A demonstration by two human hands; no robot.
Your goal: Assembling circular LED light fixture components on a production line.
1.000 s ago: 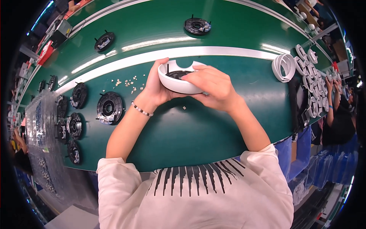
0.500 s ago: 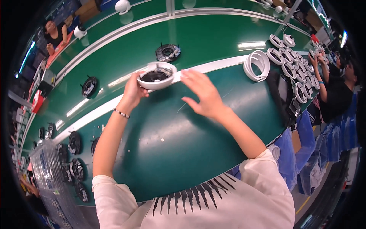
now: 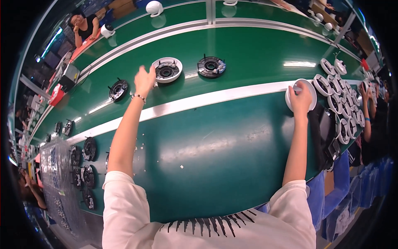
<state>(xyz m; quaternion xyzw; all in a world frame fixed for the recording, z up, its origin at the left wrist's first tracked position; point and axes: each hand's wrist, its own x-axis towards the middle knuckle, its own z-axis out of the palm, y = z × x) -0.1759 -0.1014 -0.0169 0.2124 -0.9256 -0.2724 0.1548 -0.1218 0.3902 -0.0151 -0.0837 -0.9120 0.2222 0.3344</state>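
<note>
A white ring with a black round part [image 3: 167,71] seated in it rests on the green conveyor belt. Just left of its rim is my left hand [image 3: 145,81], its fingers apart and the part not in its grasp; whether a fingertip still touches the rim I cannot tell. Off to the right, my right hand [image 3: 301,98] grips a white ring [image 3: 311,92] at the near end of the ring group, fingers over its opening. Bare black round parts lie on the belt to both sides, one on the right [image 3: 211,67], another on the left [image 3: 118,90].
Many white rings [image 3: 335,93] crowd the table's right end, beside a black bag-like item [image 3: 323,128]. More black round parts [image 3: 88,176] and clear plastic trays [image 3: 58,174] stand at the left. Small white scraps [image 3: 181,167] dot the green table. Co-workers sit at far left and right.
My left hand has put the white ring with its black part down on the belt and let go. My right hand has moved right and taken hold of a white ring.
</note>
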